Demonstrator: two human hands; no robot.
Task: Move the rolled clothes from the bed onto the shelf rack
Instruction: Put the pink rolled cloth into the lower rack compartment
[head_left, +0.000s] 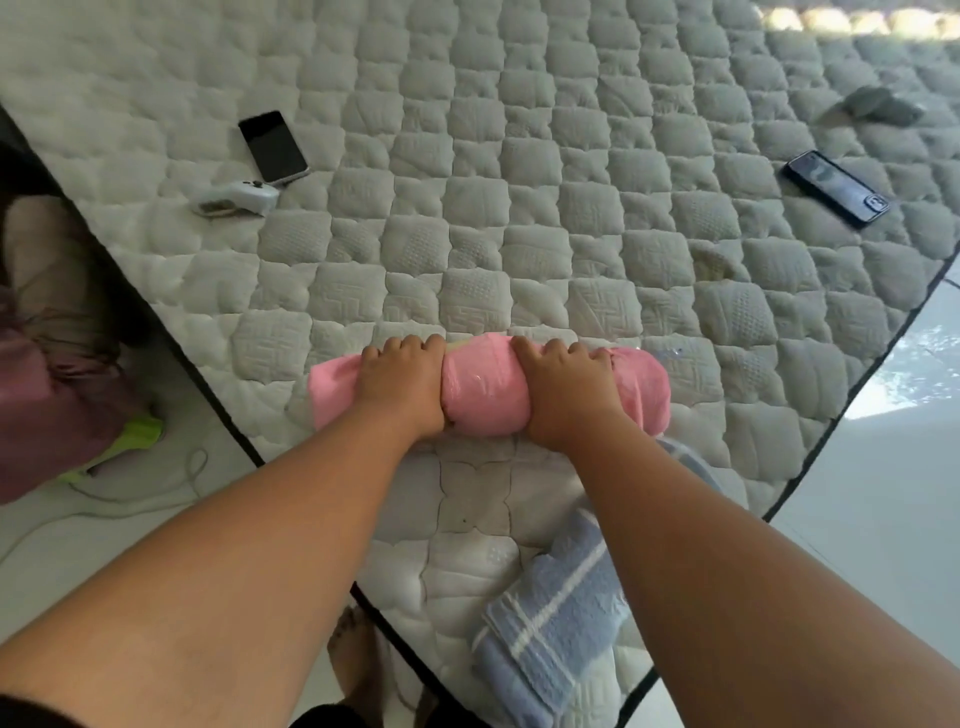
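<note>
A pink rolled cloth (480, 392) lies crosswise on the quilted white mattress (519, 218) near its front corner. My left hand (402, 384) presses down on the roll's left half, fingers curled over its far side. My right hand (563, 387) grips the right half the same way. A blue-and-white striped towel (556, 618), folded, lies on the mattress corner just under my right forearm. No shelf rack is in view.
A black phone (274, 147) and a small white device (236, 200) lie at the mattress's left. Another dark phone (837, 188) and a grey object (878, 105) lie at the right. Left of the bed are clothes (47, 384), a white cable (130, 499) and white floor tiles.
</note>
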